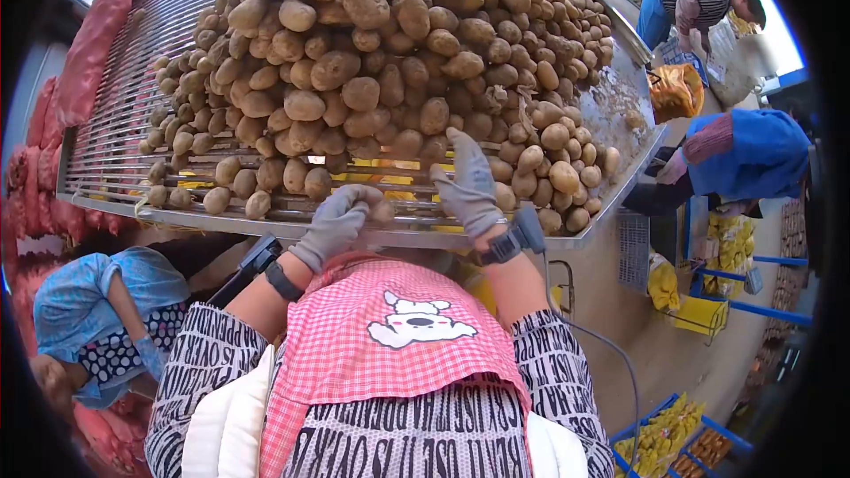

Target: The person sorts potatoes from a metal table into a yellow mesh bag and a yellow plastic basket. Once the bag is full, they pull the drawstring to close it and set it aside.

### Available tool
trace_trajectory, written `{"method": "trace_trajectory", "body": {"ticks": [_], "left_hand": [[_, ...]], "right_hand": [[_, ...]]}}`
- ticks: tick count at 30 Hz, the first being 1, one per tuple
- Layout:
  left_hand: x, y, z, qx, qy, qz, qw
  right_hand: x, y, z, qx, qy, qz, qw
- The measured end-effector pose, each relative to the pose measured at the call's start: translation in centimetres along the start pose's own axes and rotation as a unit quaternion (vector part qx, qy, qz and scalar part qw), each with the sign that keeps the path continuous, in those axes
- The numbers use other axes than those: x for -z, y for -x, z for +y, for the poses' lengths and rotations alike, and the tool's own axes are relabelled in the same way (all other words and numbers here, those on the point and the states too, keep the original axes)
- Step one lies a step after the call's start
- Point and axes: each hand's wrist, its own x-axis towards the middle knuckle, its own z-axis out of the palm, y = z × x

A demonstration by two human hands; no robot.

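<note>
While the left hand point(341, 219), in a grey glove, is curled narrow at the near edge of the slatted metal worktop point(111, 137), a single potato point(382, 212) lies at its fingertips; whether it is gripped cannot be told. The right hand point(467, 184), likewise gloved, is spread wide, with thumb and fingers apart, over the bars beside the near side of the potato heap point(381, 62). The heap covers much of the worktop; a looser row of potatoes point(257, 181) lies along its near left part, and yellow material point(390, 184) shows between the bars. Pink mesh sacks point(96, 53) stand at the left, above a bending person in a blue patterned top point(111, 301). At the right are a person in blue point(753, 155), a farther person in a striped top point(695, 4), an orange bag point(676, 91) and yellow bags point(730, 252) by blue frames.
</note>
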Motion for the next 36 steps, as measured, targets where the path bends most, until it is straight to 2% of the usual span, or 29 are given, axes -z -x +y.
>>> {"method": "trace_trajectory", "body": {"ticks": [1,2,3,4,6,8,10,12,13,14,16,17,18,20,21,22,23,24,25,26,27,28,30,31,33,35,36], "left_hand": [[0.2,-0.7,0.1,-0.017,-0.017,0.021,0.999],[0.4,-1.5,0.2,-0.033,-0.035,0.041,0.998],[0.3,-2.3,0.1,-0.092,-0.084,0.066,0.990],[0.3,-2.9,0.8,-0.090,-0.078,0.075,0.990],[0.7,-3.5,2.2,-0.203,-0.193,0.106,0.954],[1.2,-4.2,1.7,-0.198,-0.192,0.098,0.956],[1.2,-5.8,1.6,-0.252,-0.238,0.092,0.933],[0.5,-7.9,1.4,-0.291,-0.252,0.092,0.918],[-0.1,-8.8,1.4,-0.327,-0.267,0.093,0.902],[-0.8,-9.2,1.6,-0.329,-0.265,0.088,0.902],[-2.1,-9.9,2.2,-0.231,-0.382,0.053,0.893],[-2.8,-10.5,1.5,-0.219,-0.406,0.029,0.887],[-3.5,-10.8,1.3,-0.218,-0.405,0.027,0.887],[-4.3,-11.2,0.8,-0.179,-0.571,0.001,0.801],[-4.3,-12.1,-0.8,-0.217,-0.583,0.044,0.782],[-3.9,-12.0,0.5,-0.211,-0.585,0.043,0.782],[-3.3,-11.9,1.8,-0.160,-0.502,-0.011,0.850],[-2.7,-11.5,3.2,-0.106,-0.411,-0.062,0.903],[-2.0,-10.7,3.9,-0.079,-0.316,-0.021,0.945],[-1.1,-10.0,4.1,-0.070,-0.318,-0.018,0.945],[0.5,-9.4,4.1,-0.005,-0.113,0.008,0.994],[2.1,-8.5,4.1,0.057,0.098,0.035,0.993],[6.1,-5.5,3.6,0.034,0.225,0.075,0.971],[8.2,-4.1,2.4,0.015,0.230,0.085,0.969],[9.8,-1.7,1.6,-0.002,0.235,0.102,0.967],[9.8,1.4,2.6,0.018,0.132,0.157,0.978],[9.5,2.0,2.4,0.018,0.133,0.166,0.977]], "right_hand": [[-1.1,-1.5,0.1,0.058,0.043,0.040,0.997],[-1.7,-2.3,0.1,0.065,0.043,0.033,0.996],[-2.0,-3.1,-0.4,0.032,0.094,0.006,0.995],[-2.3,-3.5,-0.7,-0.001,0.145,-0.020,0.989],[-2.0,-3.6,0.4,-0.008,0.127,-0.020,0.992],[-1.2,-3.2,3.4,-0.004,-0.048,-0.067,0.997],[1.0,-2.3,2.8,-0.015,-0.059,-0.085,0.994],[3.2,-1.0,2.4,-0.151,-0.030,-0.209,0.966],[3.7,-0.2,2.8,-0.208,-0.086,-0.201,0.953],[3.9,0.5,3.2,-0.213,-0.084,-0.198,0.953],[3.4,1.7,5.2,-0.277,-0.218,-0.086,0.932],[2.7,2.3,6.0,-0.314,-0.322,-0.018,0.893],[2.5,2.2,5.4,-0.315,-0.321,-0.018,0.893],[2.3,1.6,4.4,-0.274,-0.335,0.075,0.898],[2.8,1.0,3.3,-0.278,-0.338,0.072,0.896],[3.3,0.1,2.1,-0.172,-0.178,0.026,0.968],[3.3,-0.5,1.5,-0.057,-0.013,-0.023,0.998],[2.7,-1.0,1.7,-0.056,-0.018,-0.029,0.998],[2.0,-1.6,1.8,-0.003,0.095,-0.068,0.993],[1.3,-1.8,1.8,0.050,0.205,-0.106,0.972],[0.8,-2.1,1.7,0.046,0.228,-0.129,0.964],[0.7,-2.2,1.3,0.048,0.221,-0.134,0.965],[0.8,-2.5,0.7,-0.003,0.189,-0.198,0.962],[1.0,-2.7,0.9,0.037,0.190,-0.218,0.957],[1.1,-3.0,1.0,0.056,0.205,-0.258,0.942],[0.9,-3.4,0.9,0.083,0.235,-0.295,0.923],[0.6,-3.2,1.3,0.092,0.233,-0.297,0.922]]}}
